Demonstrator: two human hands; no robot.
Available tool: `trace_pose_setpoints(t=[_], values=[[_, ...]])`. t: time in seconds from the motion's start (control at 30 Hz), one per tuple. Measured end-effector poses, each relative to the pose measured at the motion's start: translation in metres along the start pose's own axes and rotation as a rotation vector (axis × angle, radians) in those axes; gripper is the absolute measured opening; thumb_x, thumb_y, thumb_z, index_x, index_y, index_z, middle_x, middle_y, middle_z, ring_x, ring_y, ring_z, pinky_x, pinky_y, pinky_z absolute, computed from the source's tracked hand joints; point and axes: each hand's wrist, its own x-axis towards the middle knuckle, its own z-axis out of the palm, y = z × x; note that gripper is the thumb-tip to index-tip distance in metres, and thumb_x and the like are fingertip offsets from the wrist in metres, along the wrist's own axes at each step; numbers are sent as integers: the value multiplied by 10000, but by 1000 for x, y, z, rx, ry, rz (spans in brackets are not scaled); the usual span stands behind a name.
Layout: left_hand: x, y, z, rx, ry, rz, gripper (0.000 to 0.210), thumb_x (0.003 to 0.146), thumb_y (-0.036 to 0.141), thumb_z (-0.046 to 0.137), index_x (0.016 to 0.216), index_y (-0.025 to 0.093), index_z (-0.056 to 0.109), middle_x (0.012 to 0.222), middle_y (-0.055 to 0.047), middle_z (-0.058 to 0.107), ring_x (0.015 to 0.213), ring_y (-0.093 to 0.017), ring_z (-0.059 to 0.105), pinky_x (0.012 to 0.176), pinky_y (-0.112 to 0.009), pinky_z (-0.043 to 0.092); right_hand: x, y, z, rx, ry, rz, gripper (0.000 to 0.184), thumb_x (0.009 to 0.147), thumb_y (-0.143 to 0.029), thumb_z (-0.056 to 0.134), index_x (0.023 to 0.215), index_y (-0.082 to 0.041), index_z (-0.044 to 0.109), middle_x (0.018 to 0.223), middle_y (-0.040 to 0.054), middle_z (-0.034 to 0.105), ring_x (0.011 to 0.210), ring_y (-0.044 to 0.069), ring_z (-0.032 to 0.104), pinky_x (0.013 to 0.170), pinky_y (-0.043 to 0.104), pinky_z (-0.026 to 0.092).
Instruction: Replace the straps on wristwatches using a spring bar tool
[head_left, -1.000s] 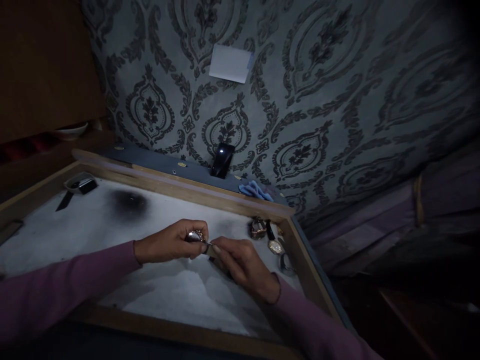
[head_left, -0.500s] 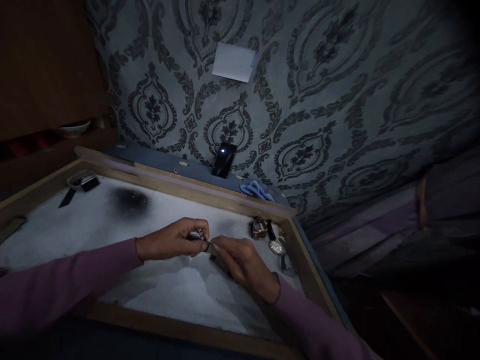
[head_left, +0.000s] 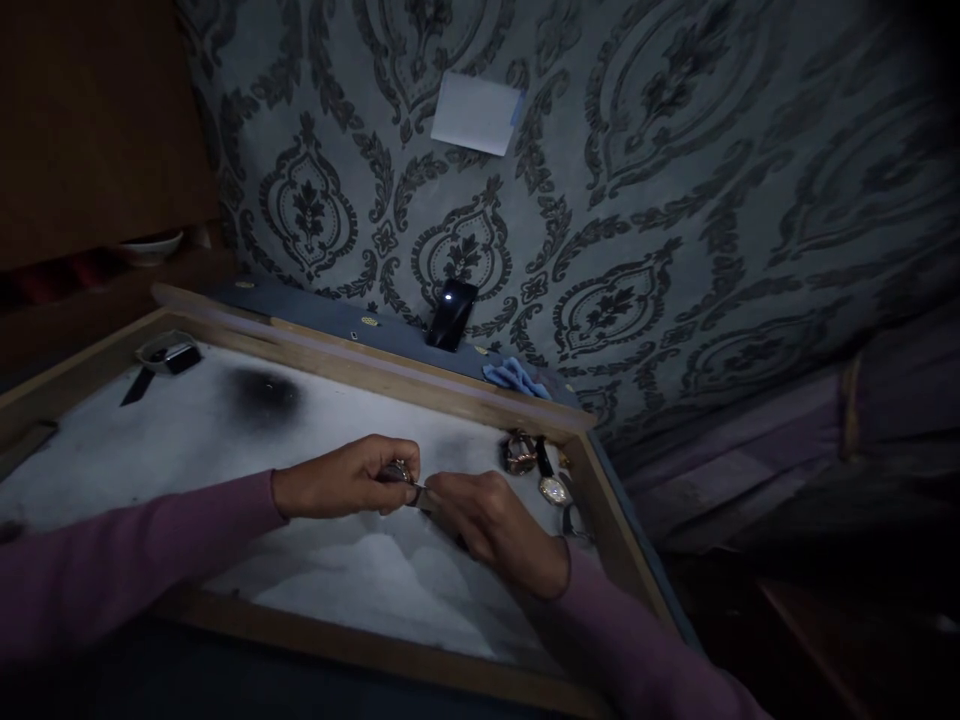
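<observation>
My left hand (head_left: 349, 478), at the middle of the tray, is closed around a wristwatch (head_left: 395, 471); its round rim shows between thumb and fingers. Close against it, my right hand (head_left: 499, 520) is closed, its fingers pinched together over a thin metal tool (head_left: 421, 487) that meets the watch's edge. Most of this tool is hidden by the fingers. Something dark and flat, perhaps a strap, shows under the right hand.
A wooden-rimmed tray (head_left: 375, 365) with a white base surrounds the hands. At its right lie a brown wristwatch (head_left: 519, 452) and a gold-cased watch (head_left: 553, 490). A bowl (head_left: 166, 352) sits far left. Behind the rim are a dark phone (head_left: 451, 315) and a blue cloth (head_left: 516, 377).
The right hand has shifted slightly right and its wrist has risen a little. The left hand keeps its hold on the watch. The whole view has moved slightly.
</observation>
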Motion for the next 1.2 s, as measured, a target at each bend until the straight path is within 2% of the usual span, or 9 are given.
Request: trace_pose_setpoints(t=[0.2, 0.3, 0.5, 0.6, 0.73, 0.9, 1.07, 1.2], values=[[0, -1, 0, -76, -66, -16, 212, 851, 348, 577, 817, 173, 463, 584, 74, 445, 520, -75, 344, 501, -208, 275, -6, 3, 2, -151, 32, -112, 232, 929, -91, 331, 745, -207, 410, 600, -37, 386, 484, 111, 342, 491, 240, 239], [0, -3, 0, -68, -77, -4, 245, 852, 384, 583, 822, 173, 463, 598, 68, 451, 530, -78, 351, 502, -206, 272, -8, 4, 5, -148, 45, -110, 234, 943, -109, 327, 748, -202, 418, 604, -35, 391, 490, 108, 346, 497, 245, 235], [-1, -3, 0, 101, -20, 14, 184, 868, 337, 532, 819, 181, 448, 610, 69, 400, 547, -88, 353, 500, -203, 270, -5, -2, 12, 167, 67, 131, 346, 1003, -280, 360, 689, -178, 464, 580, -41, 408, 513, 88, 404, 520, 210, 303], [-1, -3, 0, 213, 28, 37, 134, 866, 287, 512, 813, 179, 454, 622, 63, 410, 555, -92, 372, 509, -208, 286, -5, -3, 14, 209, 72, 181, 357, 1001, -298, 376, 682, -174, 478, 567, -44, 411, 504, 86, 391, 505, 206, 300], [-1, -4, 0, 213, 16, 37, 133, 870, 288, 511, 819, 179, 453, 625, 62, 428, 555, -92, 389, 515, -211, 294, -7, 3, 16, 60, 71, 95, 292, 978, -203, 386, 693, -186, 445, 590, -43, 400, 514, 90, 395, 523, 225, 285], [0, -6, -2, -2, -88, -12, 232, 858, 385, 559, 827, 181, 453, 605, 66, 449, 540, -86, 383, 505, -206, 291, -11, 5, 14, -72, 39, -23, 253, 953, -111, 364, 728, -199, 438, 611, -29, 436, 513, 103, 400, 510, 237, 264], [1, -6, -3, -58, -140, -50, 282, 845, 432, 589, 843, 178, 468, 594, 65, 462, 510, -80, 352, 467, -200, 260, -13, 5, 13, -159, 66, -83, 251, 947, -83, 344, 748, -203, 440, 602, -31, 427, 499, 111, 382, 501, 252, 240], [1, -6, -2, -36, -117, -37, 275, 846, 420, 588, 846, 176, 461, 604, 68, 453, 519, -78, 346, 475, -199, 257, -13, 5, 16, -122, 89, -59, 259, 957, -111, 347, 733, -197, 442, 604, -32, 420, 517, 107, 406, 509, 245, 257]])
